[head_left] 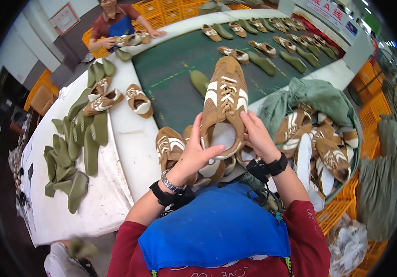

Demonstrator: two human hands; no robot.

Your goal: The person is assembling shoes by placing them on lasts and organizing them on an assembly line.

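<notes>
Between my two hands I hold a brown sneaker with white side stripes and tan laces, its toe pointing away from me and its opening toward me. My left hand grips the left side of the heel, thumb across the collar. On the opposite side, my right hand is closed round the heel. White lining shows inside the shoe. Below and behind it, several similar sneakers lie at the table edge, partly hidden by my hands. A green shoe last lies on the belt just left of the held sneaker's toe.
Many green lasts are heaped on the white table at left, near a few sneakers. A green conveyor belt carries rows of shoes and lasts. At right stands a cloth-lined bin full of sneakers. Across the table, a person handles shoes.
</notes>
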